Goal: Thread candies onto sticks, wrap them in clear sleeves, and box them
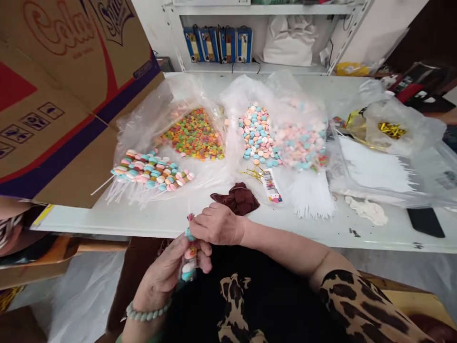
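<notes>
A candy skewer (pixel 189 271) in a clear wrapper, with blue, white and pink pieces on a white stick, is upright in front of my body. My left hand (pixel 167 259) is closed around its candy part. At the skewer's upper end, my right hand (pixel 217 224) pinches the wrapper by the stick; its fingertips are partly hidden. Beyond my hands lies a pile of finished candy skewers (pixel 152 169) on the table's left. Gold twist ties (pixel 254 173) and a printed label strip (pixel 272 185) lie past a dark brown cloth (pixel 237 199).
A large cardboard box (pixel 71 95) stands at left. Open plastic bags hold ring candies (pixel 196 133) and pastel candies (pixel 259 133). White sticks (pixel 314 195) lie to the right, near a clear tray (pixel 335 176), a crumpled white glove (pixel 367 211) and a black phone-like slab (pixel 425 222).
</notes>
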A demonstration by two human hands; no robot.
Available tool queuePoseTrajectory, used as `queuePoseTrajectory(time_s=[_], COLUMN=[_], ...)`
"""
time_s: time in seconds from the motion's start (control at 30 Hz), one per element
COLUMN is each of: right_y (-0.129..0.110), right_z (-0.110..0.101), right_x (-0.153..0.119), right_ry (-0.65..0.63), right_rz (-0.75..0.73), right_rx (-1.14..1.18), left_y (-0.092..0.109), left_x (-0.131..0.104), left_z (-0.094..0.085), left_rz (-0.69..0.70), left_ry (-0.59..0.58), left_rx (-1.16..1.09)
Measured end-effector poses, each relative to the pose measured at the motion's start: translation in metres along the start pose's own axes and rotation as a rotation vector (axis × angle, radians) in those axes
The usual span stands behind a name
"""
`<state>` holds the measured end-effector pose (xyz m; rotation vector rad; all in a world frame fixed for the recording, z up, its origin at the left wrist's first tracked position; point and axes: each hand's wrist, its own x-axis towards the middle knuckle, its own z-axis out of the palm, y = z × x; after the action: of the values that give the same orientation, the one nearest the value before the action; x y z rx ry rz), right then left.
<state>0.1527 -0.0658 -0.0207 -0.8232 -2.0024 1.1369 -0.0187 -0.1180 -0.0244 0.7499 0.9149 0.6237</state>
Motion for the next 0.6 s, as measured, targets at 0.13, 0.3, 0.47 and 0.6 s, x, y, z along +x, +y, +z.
queuePoseTrajectory(time_s=[0.13, 0.3, 0.47, 0.6], right_y=[0.009, 0.01, -0.004, 0.018], right_z=[-0.001, 0.007, 0.002, -0.06], right_x=[-0.007, -0.017, -0.044, -0.069], right_ry=[-0.135, -0.539, -0.461, -0.004], right_rz=[0.379, 0.477, 0.234, 0.601], right_rx=[0.167, 0.273, -0.414, -0.786], left_y=[0.007, 0.02, 0.005, -0.008], left_x=[-0.005, -0.017, -0.038, -0.06], left_z=[-0.011, -0.015, -0.026, -0.055], left_rz=[0.1, 0.04, -0.403, -0.607], left_ry=[0.128, 0.229, 0.188, 0.438], left_rx=[0.562, 1.47, 1.632, 1.741])
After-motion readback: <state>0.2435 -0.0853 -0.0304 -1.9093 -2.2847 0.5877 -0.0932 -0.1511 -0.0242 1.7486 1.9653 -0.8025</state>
